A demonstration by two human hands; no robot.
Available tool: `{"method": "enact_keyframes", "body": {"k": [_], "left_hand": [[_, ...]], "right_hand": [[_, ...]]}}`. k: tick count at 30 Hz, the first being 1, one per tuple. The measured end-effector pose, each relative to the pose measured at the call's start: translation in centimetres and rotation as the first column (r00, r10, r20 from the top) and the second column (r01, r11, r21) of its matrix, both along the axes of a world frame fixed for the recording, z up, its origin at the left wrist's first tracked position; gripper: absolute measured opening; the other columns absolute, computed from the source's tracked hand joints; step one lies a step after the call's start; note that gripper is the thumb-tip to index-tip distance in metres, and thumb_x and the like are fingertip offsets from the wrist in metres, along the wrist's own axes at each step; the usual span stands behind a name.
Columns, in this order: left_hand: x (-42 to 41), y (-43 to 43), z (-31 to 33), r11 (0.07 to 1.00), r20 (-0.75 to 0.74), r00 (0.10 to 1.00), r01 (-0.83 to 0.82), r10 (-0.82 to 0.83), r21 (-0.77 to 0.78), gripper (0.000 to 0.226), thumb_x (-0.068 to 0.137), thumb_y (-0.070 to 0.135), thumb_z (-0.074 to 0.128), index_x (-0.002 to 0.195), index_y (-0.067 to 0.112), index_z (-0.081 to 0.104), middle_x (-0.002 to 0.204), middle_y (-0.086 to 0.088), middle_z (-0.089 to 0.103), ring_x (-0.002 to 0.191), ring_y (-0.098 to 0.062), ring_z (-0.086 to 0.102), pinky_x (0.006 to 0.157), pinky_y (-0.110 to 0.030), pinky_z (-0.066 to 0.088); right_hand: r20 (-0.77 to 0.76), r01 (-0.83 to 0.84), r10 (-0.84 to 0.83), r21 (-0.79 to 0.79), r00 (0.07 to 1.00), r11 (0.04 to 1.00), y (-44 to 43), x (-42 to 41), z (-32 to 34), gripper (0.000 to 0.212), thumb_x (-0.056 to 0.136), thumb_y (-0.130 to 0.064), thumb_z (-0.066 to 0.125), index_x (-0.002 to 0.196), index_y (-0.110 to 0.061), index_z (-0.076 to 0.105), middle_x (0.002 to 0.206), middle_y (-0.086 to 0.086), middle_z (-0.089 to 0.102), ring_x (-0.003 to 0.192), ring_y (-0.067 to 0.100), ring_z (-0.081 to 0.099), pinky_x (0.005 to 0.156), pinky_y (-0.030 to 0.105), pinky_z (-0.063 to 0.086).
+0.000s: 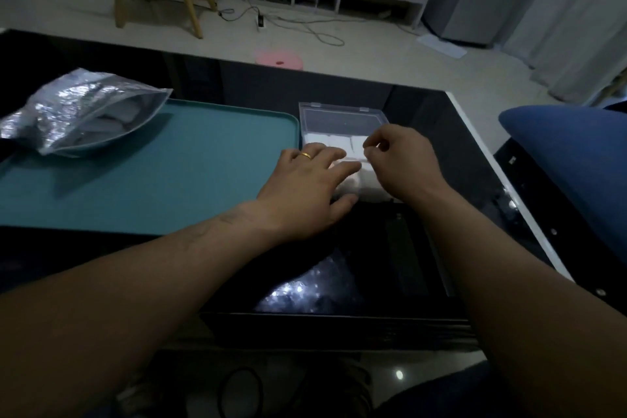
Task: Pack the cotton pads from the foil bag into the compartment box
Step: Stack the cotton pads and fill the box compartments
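— Where are the pads (339, 141)?
— White, in the open box (339, 112) at centre frame, just right of the tray (169, 173). The bag (78, 112) lies upper left, on the tray's corner.
— The hands?
— The left hand (305, 180) rests flat on the pads, fingers straight. The right hand (403, 159) hovers over the box, fingers curled; I cannot tell if it pinches anything.

Compartment box (339, 114): my left hand (305, 187) covers its cells at 7 o'clock; my right hand (403, 159) hides its 5 o'clock corner.
Cotton pads (334, 141): a white blur, count unreadable.
Right fingertips (372, 142): curled; whether they pinch a pad, I cannot tell.
Foil bag (68, 112): contents dim inside; its 9 o'clock end meets the frame's edge.
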State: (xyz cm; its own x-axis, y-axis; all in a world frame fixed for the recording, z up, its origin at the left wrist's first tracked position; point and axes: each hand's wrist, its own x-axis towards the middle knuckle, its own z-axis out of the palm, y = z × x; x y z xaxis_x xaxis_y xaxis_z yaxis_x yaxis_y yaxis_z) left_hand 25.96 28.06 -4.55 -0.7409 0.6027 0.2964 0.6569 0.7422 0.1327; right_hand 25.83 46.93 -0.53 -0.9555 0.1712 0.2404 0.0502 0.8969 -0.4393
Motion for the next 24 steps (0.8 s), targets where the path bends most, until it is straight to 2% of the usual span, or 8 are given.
{"method": "enact_keyframes", "body": {"k": [7,10,12,14,17,21,23,24], "left_hand": [[0.1,-12.5,2.3,0.939,-0.037,0.95,-0.299,0.309,0.169,0.037,0.087,0.041,0.051,0.119,0.028,0.065,0.119,0.003,0.06,0.115,-0.024,0.054,0.095,-0.044,0.04],[0.2,-18.8,2.7,0.847,-0.146,0.845,-0.471,0.514,0.247,0.035,0.082,0.037,0.061,0.115,0.025,0.064,0.119,-0.001,0.058,0.113,-0.029,0.056,0.094,-0.046,0.04],[0.2,-23.2,2.6,0.745,-0.178,0.731,-0.602,0.659,0.287,0.046,0.08,0.042,0.064,0.122,0.023,0.06,0.131,-0.007,0.053,0.124,-0.034,0.051,0.103,-0.051,0.038],[-0.1,-26.6,2.0,0.647,-0.103,0.651,-0.699,0.752,0.306,0.065,0.078,0.053,0.068,0.134,0.024,0.053,0.145,-0.01,0.044,0.139,-0.036,0.039,0.112,-0.057,0.03],[-1.3,-29.8,1.3,0.576,0.131,0.617,-0.777,0.776,0.252,0.085,0.075,0.067,0.066,0.147,0.032,0.039,0.155,-0.008,0.034,0.146,-0.034,0.032,0.114,-0.06,0.027],[-3.1,-30.7,1.2,0.574,0.301,0.637,-0.77,0.709,0.278,0.072,0.082,0.038,0.064,0.148,0.031,0.035,0.141,-0.007,0.05,0.129,-0.034,0.051,0.103,-0.052,0.044],[-3.4,-30.7,1.1,0.581,0.323,0.658,-0.753,0.681,0.309,0.063,0.088,0.032,0.06,0.147,0.032,0.038,0.139,-0.007,0.052,0.128,-0.033,0.052,0.102,-0.051,0.045],[-3.5,-30.7,1.1,0.582,0.339,0.666,-0.746,0.664,0.325,0.06,0.09,0.031,0.058,0.147,0.033,0.038,0.139,-0.008,0.052,0.128,-0.033,0.052,0.102,-0.05,0.045]], "right_hand": [[0.061,-0.335,0.345,-0.127,0.937,0.934,-13.2,-2.3,0.3,0.012,0.098,-0.026,0.064,0.101,-0.025,0.076,0.092,-0.012,0.069,0.09,0.01,0.064,0.075,0.024,0.039],[0.068,-0.454,0.467,-0.143,0.882,0.879,-19.9,-3.5,-0.4,0.021,0.101,-0.023,0.059,0.114,-0.023,0.076,0.11,-0.006,0.075,0.104,0.015,0.067,0.087,0.027,0.048],[0.049,-0.517,0.521,-0.07,0.852,0.853,-24.4,-4.7,-0.7,0.029,0.101,-0.017,0.055,0.124,-0.019,0.073,0.125,0.004,0.073,0.116,0.024,0.065,0.099,0.036,0.05],[0.044,-0.576,0.575,0.03,0.817,0.817,-28.0,-5.8,-0.6,0.035,0.095,-0.009,0.053,0.125,-0.013,0.072,0.127,0.012,0.071,0.118,0.034,0.062,0.101,0.04,0.048],[0.121,-0.627,0.615,0.152,0.779,0.764,-32.4,-8.0,-0.9,0.041,0.089,-0.005,0.055,0.128,-0.007,0.068,0.13,0.017,0.066,0.119,0.038,0.059,0.099,0.041,0.045],[0.217,-0.599,0.559,0.236,0.8,0.765,-35.3,-11.1,-1.0,0.046,0.098,-0.017,0.05,0.143,-0.006,0.054,0.148,0.02,0.051,0.129,0.038,0.054,0.104,0.042,0.045],[0.234,-0.648,0.605,0.323,0.761,0.689,-36.5,-12.6,-1.7,0.051,0.099,-0.036,0.04,0.144,-0.014,0.056,0.148,0.016,0.054,0.132,0.034,0.054,0.111,0.043,0.043],[0.199,-0.673,0.651,0.353,0.733,0.65,-37.1,-13.3,-2.0,0.053,0.096,-0.045,0.034,0.137,-0.024,0.06,0.142,0.009,0.06,0.128,0.028,0.058,0.108,0.043,0.046]]}}
